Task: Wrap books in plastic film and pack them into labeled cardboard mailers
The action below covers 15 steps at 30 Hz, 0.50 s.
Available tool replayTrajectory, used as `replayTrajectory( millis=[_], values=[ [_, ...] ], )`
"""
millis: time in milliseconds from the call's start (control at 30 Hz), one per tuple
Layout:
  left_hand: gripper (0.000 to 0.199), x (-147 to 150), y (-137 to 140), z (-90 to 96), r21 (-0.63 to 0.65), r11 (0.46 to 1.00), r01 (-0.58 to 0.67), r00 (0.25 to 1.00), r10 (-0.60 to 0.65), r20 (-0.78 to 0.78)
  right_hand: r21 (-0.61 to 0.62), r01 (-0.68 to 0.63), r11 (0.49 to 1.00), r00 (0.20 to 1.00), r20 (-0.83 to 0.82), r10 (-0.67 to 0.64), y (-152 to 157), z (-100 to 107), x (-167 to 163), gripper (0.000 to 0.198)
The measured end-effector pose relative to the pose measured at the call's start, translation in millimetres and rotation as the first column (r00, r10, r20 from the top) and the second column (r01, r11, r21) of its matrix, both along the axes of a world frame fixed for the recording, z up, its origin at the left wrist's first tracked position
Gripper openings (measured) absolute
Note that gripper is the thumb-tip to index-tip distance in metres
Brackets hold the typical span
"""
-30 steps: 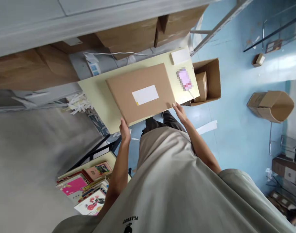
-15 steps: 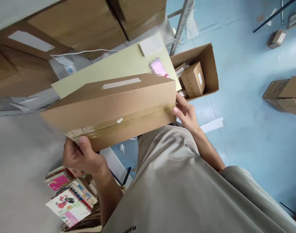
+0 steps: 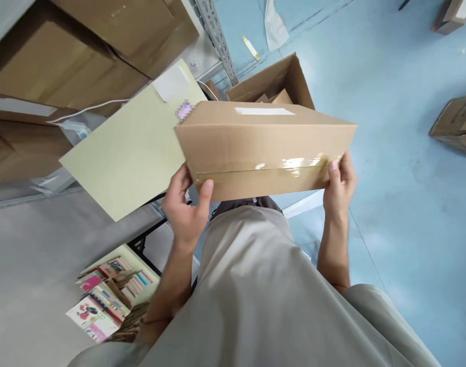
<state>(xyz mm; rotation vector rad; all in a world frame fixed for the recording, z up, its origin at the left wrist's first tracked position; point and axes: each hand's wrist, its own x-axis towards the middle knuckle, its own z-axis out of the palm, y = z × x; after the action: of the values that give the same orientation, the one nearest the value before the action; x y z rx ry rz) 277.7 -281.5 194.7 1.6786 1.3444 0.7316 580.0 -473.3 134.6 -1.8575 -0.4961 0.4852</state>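
A taped cardboard box (image 3: 248,142) with a white label on its upper face is held up in front of my body. My left hand (image 3: 189,204) grips its lower left corner, thumb on the near side and fingers behind. At the opposite end my right hand (image 3: 339,183) clasps the right edge, its thumb pressed on the shiny tape. Behind the held box to the left lies a pale yellow tabletop (image 3: 129,148) with a white paper pad (image 3: 171,81) on it. Beyond it, an open carton (image 3: 301,81) with smaller boxes inside is partly covered by the held box.
Large cardboard boxes (image 3: 57,61) fill a metal shelf at the upper left; its post (image 3: 217,41) stands near the open carton. A box of books (image 3: 114,290) sits at lower left. Another carton (image 3: 454,122) and paper scraps (image 3: 274,28) lie on the blue floor.
Both hands have carried the cardboard box to the right, off from over the yellow tabletop. It now sits more level and partly covers the open carton. The view has shifted too.
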Motion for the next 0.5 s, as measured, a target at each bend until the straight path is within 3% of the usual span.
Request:
replayTrajectory(
  millis=[100,167,367,500],
  values=[
    [0.061,63.4,22.8,-13.5,-0.202,0.979,0.033,0.997,-0.018,0.077,-0.055,0.111,0.992,0.994,0.018,-0.110,-6.7,-3.9,32.5,0.070],
    [0.051,107.1,42.1,-34.6,-0.286,0.956,0.070,0.987,-0.024,0.162,-0.086,0.170,0.982,0.985,0.037,-0.168,-9.7,-6.6,52.4,0.069],
    [0.054,216.9,75.6,-121.3,-0.274,0.886,0.374,0.916,-0.306,0.261,-0.133,0.281,0.950,0.960,0.038,-0.279,-22.9,-31.4,118.7,0.073],
    [0.053,270.1,63.9,-145.3,-0.331,0.862,0.383,0.915,-0.305,0.265,-0.161,0.304,0.939,0.952,0.063,-0.298,-16.1,-45.0,189.9,0.072]
  ],
)
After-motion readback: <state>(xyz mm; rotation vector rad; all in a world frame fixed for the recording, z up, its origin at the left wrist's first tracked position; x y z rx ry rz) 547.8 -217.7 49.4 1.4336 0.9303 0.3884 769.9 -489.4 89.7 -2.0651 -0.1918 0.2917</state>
